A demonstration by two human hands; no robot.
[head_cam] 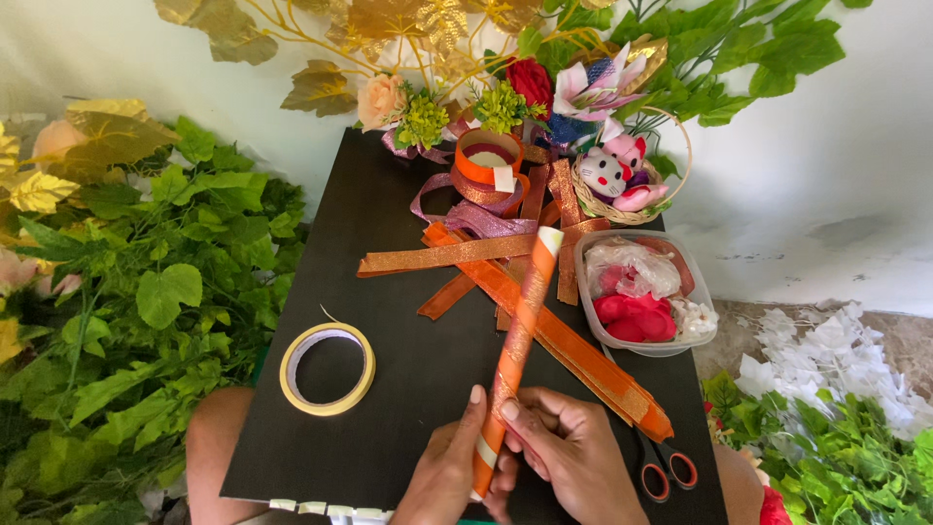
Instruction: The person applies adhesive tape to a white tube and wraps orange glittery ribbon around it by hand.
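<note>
Both hands hold a long orange stick wrapped in glittery ribbon near the black board's front edge. My left hand grips its lower end from the left, thumb up along the stick. My right hand pinches the same lower part from the right. The stick tilts up and away, its white tip near the middle of the board. A wide orange ribbon strip lies under it, running diagonally to the right.
A black board rests on my lap. On it: a yellow tape roll, red-handled scissors, a clear tub of red petals, loose ribbons, an orange ribbon spool, a small toy basket. Artificial leaves and flowers surround it.
</note>
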